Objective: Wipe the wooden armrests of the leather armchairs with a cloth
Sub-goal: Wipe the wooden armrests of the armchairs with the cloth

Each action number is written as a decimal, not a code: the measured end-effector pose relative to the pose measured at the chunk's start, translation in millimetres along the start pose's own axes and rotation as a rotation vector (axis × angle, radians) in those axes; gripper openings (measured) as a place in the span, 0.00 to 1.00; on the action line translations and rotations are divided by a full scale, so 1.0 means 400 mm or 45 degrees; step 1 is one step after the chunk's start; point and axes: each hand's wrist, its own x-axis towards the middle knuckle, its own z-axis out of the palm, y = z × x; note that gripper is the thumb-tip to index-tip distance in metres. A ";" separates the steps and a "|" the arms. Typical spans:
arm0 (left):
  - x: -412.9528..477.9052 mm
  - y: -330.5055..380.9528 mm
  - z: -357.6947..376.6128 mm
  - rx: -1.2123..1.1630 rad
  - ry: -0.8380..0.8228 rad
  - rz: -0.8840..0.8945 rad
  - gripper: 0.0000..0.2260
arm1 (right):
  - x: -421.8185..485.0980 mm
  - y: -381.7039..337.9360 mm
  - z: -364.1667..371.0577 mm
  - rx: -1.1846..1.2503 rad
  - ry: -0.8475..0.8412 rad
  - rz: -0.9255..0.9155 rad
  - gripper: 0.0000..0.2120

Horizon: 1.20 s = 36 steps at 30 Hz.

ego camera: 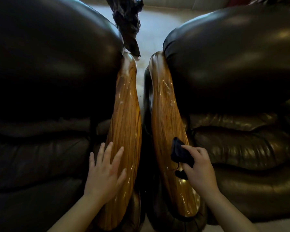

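Landmark: the narrow gap between the two armchairs, running up the centre of the head view.

Cloth [181,154]: small, dark, bunched. Lies just right of the gap, pressed on the right-hand armrest [166,111] in its near half. Right hand [199,169] has its fingers [189,148] curled closed over the wad, thumb side hidden. A loose corner or tag hangs below the hand, touching the wood.

Left hand [105,171]: just left of the gap, flat on the left-hand armrest [126,118], fingers spread wide, holding nothing.

Handling, judged:
- Cloth looks soft, light and limp; it should fold to the rounded wood. Best kept bunched under the palm, since a loose end may drag.
- Armrests look hard, glossy and lacquered, probably slick. Streaky sheen shows along both, further up from the hands; cannot tell whether this is moisture or only reflection.
- Armrests are fixed, so nothing needs lifting; pressure and long strokes with the grain seem right.

Surroundings: dark leather backs [233,61] bulge close over the far ends of both armrests either side of the gap, likely crowding the cloth there. A dark, knobbly object [127,22] stands beyond the gap's far end; identity unclear. Pale floor [154,30] shows past it. Seat cushions [241,148] lie outboard of each armrest.
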 end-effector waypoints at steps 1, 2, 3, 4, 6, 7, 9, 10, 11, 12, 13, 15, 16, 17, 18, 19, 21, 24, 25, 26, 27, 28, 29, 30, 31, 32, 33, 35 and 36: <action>0.024 0.006 0.012 -0.008 0.039 0.006 0.32 | 0.017 0.022 0.011 0.013 0.041 0.024 0.29; 0.051 0.014 0.022 -0.029 0.086 0.011 0.32 | 0.033 0.044 0.022 0.011 0.063 0.042 0.29; 0.077 0.023 0.034 -0.058 0.135 0.012 0.32 | 0.047 0.067 0.035 -0.024 0.049 0.034 0.30; 0.101 0.031 0.048 -0.089 0.181 0.011 0.32 | 0.057 0.085 0.048 -0.099 -0.006 -0.003 0.32; 0.141 0.046 0.076 -0.118 0.246 0.019 0.32 | 0.068 0.117 0.072 -0.274 -0.139 -0.132 0.39; 0.156 0.050 0.089 -0.118 0.264 0.021 0.32 | 0.070 0.130 0.083 -0.341 -0.162 -0.209 0.42; 0.180 0.049 0.113 -0.109 0.279 0.010 0.32 | 0.078 0.157 0.107 -0.465 -0.100 -0.407 0.42; 0.189 0.047 0.123 -0.094 0.277 0.002 0.32 | 0.089 0.169 0.119 -0.532 -0.051 -0.513 0.41; 0.192 0.044 0.132 -0.077 0.275 -0.008 0.32 | 0.102 0.179 0.130 -0.570 -0.012 -0.595 0.38; 0.199 0.040 0.143 -0.069 0.286 -0.015 0.32 | 0.123 0.188 0.141 -0.583 0.037 -0.661 0.36; 0.203 0.036 0.152 -0.065 0.304 -0.019 0.32 | 0.148 0.193 0.151 -0.597 0.089 -0.702 0.33; 0.198 0.029 0.159 -0.071 0.341 -0.004 0.31 | 0.191 0.181 0.161 -0.605 0.201 -0.741 0.28; 0.197 0.025 0.164 -0.089 0.360 0.005 0.30 | 0.213 0.168 0.165 -0.605 0.262 -0.732 0.26; 0.196 0.022 0.169 -0.102 0.376 0.008 0.30 | 0.236 0.151 0.170 -0.604 0.318 -0.700 0.25; 0.196 0.020 0.171 -0.107 0.382 0.007 0.30 | 0.256 0.131 0.177 -0.589 0.367 -0.647 0.24; 0.197 0.019 0.170 -0.108 0.382 0.004 0.29 | 0.268 0.112 0.185 -0.551 0.407 -0.592 0.24; 0.196 0.020 0.170 -0.103 0.376 -0.002 0.29 | 0.260 0.090 0.209 -0.466 0.415 -0.579 0.23; 0.192 0.019 0.170 -0.072 0.368 0.005 0.29 | 0.215 0.091 0.234 -0.503 0.240 -0.935 0.17; 0.192 0.018 0.168 -0.070 0.364 -0.001 0.29 | 0.222 0.081 0.229 -0.534 0.185 -1.049 0.15; 0.193 0.018 0.167 -0.072 0.359 -0.010 0.29 | 0.243 0.061 0.222 -0.559 0.162 -1.101 0.13; 0.191 0.020 0.166 -0.077 0.353 -0.012 0.29 | 0.267 0.031 0.218 -0.565 0.176 -1.089 0.12; 0.189 0.022 0.164 -0.089 0.352 -0.010 0.29 | 0.292 -0.006 0.217 -0.531 0.204 -1.030 0.11; 0.187 0.022 0.164 -0.106 0.366 -0.008 0.28 | 0.314 -0.049 0.220 -0.454 0.230 -0.953 0.11; 0.185 0.022 0.164 -0.121 0.392 -0.006 0.28 | 0.329 -0.092 0.228 -0.341 0.247 -0.882 0.11; 0.184 0.021 0.167 -0.137 0.422 -0.002 0.27 | 0.334 -0.132 0.241 -0.214 0.255 -0.823 0.12; 0.183 0.019 0.171 -0.161 0.453 0.001 0.26 | 0.336 -0.167 0.258 -0.095 0.262 -0.783 0.13; 0.182 0.016 0.175 -0.194 0.483 -0.002 0.25 | 0.334 -0.199 0.276 0.012 0.269 -0.766 0.14; 0.178 0.010 0.182 -0.255 0.538 -0.017 0.23 | 0.336 -0.257 0.309 0.178 0.237 -0.762 0.14; 0.178 0.010 0.183 -0.269 0.558 -0.021 0.23 | 0.341 -0.282 0.324 0.218 0.172 -0.764 0.14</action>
